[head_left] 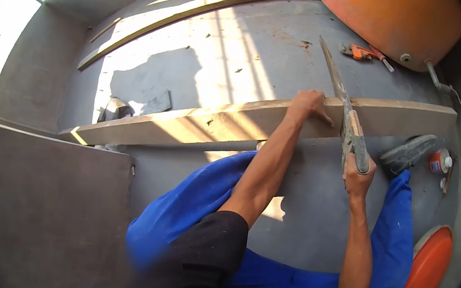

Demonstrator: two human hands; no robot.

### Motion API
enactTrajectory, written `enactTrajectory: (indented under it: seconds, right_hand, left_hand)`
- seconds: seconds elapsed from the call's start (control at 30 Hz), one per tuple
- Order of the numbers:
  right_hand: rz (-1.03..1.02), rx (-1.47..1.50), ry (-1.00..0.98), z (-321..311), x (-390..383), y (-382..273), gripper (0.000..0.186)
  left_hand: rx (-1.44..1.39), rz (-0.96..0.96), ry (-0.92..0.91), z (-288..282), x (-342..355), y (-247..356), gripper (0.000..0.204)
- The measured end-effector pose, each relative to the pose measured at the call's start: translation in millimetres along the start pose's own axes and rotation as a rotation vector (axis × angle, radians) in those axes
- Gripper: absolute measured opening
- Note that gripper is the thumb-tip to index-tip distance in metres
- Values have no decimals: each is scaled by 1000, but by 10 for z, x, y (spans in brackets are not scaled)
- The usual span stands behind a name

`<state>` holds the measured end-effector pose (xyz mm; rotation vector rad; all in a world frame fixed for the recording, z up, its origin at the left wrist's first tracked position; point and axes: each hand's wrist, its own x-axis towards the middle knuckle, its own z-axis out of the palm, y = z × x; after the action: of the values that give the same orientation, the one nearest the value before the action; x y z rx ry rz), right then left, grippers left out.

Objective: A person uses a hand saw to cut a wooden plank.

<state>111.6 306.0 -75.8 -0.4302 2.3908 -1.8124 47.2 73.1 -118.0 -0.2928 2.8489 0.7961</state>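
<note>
**Saw crosswise to plank, blade just right of left hand**

Right hand [358,175] closed round the saw [356,142] handle, near side; blade points forward, away from body, over the plank [209,125]. Left hand [309,104] rests on plank's upper edge, fingertips hidden, grip unclear. Plank's long axis runs left-right ahead; right hand nearer saw.

Under our left hand [309,104] the board [204,124] is tan; in our right hand [358,178] the saw [335,79] is grey. Below both hands, our trousers [395,230] are blue; beyond, the rounded vessel [397,26] is orange, the floor [288,58] grey, sun-striped.
</note>
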Motion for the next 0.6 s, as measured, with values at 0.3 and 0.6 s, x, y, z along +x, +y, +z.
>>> enactTrajectory:
  seconds: [0.3, 0.6]
  right_hand:
    - [15, 103, -60, 191, -34, 80, 10]
    - [31, 80, -40, 169, 32, 109, 9]
  left_hand:
    - [23, -16, 170, 155, -75, -406, 85]
    - [4, -8, 173, 167, -9, -322, 84]
